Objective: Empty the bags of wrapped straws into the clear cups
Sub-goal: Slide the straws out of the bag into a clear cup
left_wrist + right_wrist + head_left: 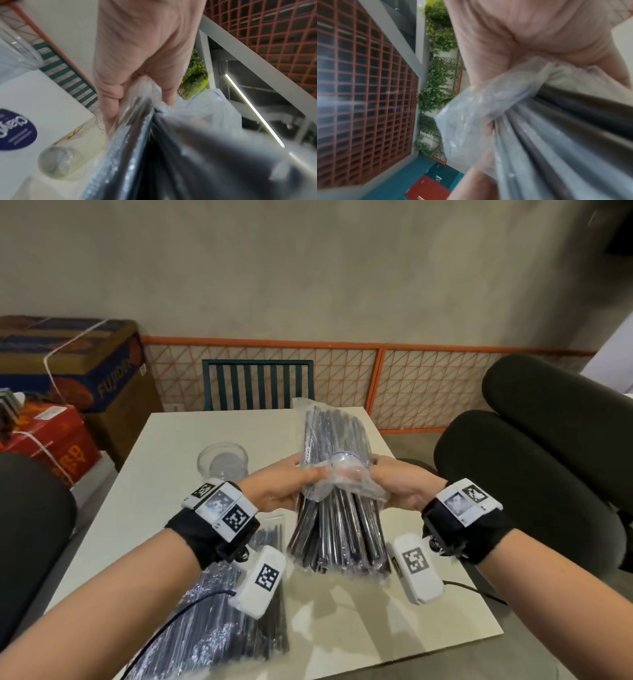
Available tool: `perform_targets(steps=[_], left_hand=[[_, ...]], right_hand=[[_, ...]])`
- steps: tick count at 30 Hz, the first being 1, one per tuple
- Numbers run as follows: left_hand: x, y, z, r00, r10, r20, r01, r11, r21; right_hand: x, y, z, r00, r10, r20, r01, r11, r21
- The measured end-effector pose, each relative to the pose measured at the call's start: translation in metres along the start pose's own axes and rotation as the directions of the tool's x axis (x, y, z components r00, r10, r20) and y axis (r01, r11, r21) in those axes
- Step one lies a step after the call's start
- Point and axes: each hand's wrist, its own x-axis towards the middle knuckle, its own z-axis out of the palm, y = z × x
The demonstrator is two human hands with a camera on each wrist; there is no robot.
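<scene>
- Left hand (279,491) and right hand (399,486) both pinch the crumpled plastic of one bag of straws (337,474), held above the worktop (164,474).
- Bag's lower end is open; dark wrapped straws (337,534) stick out of it, their tips at or just above the worktop, can't tell which.
- Left wrist view: fingers (109,97) curled around the plastic, straws running past the lens.
- Right wrist view: fingers (488,129) bunch the plastic against the straws; blurred.
- Clear cup (222,462) stands upright on the worktop, left of the held bag, just beyond the left hand.
- Second bag of straws (226,611) lies flat on the worktop, left of and nearer than the held bag, under the left forearm.
- Green chair (258,385) behind the worktop, beyond the held bag.
</scene>
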Motion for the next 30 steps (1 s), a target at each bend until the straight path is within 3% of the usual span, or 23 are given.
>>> perform_targets(steps=[3,6,10,13,16,18,21,27,30], left_hand=[[0.004,0.0,-0.015,0.996,-0.019,0.085,0.031,0.988,-0.153],[0.008,0.002,-0.026,0.999,0.004,0.052,0.012,0.955,-0.296],[0.022,0.002,-0.028,0.994,0.018,0.112,0.016,0.955,-0.296],[0.034,0.01,-0.025,0.984,0.048,0.174,-0.001,0.965,-0.261],[0.048,0.022,-0.013,0.963,0.133,0.235,-0.129,0.991,-0.033],[0.063,0.03,-0.008,0.96,0.217,0.179,-0.239,0.964,0.116],[0.082,0.044,-0.006,0.944,0.331,0.015,-0.328,0.927,0.181],[0.116,0.078,-0.014,0.872,0.453,-0.187,-0.429,0.89,0.157],[0.128,0.082,-0.018,0.853,0.462,-0.242,-0.45,0.887,0.109]], right_hand=[[0.008,0.002,-0.009,0.993,-0.102,-0.055,0.102,0.995,0.01],[0.008,0.003,-0.014,0.973,-0.199,-0.116,0.202,0.979,0.016],[0.016,-0.005,-0.019,0.949,-0.3,-0.099,0.289,0.951,-0.11],[0.024,-0.012,-0.028,0.934,-0.33,-0.139,0.321,0.943,-0.084],[0.032,-0.022,-0.035,0.922,-0.371,-0.112,0.371,0.928,-0.023],[0.039,-0.03,-0.042,0.915,-0.392,-0.092,0.397,0.917,0.038],[0.049,-0.046,-0.057,0.909,-0.413,-0.06,0.417,0.903,0.101],[0.069,-0.073,-0.074,0.802,-0.556,-0.22,0.58,0.812,0.067],[0.087,-0.072,-0.073,0.778,-0.567,-0.27,0.611,0.784,0.112]])
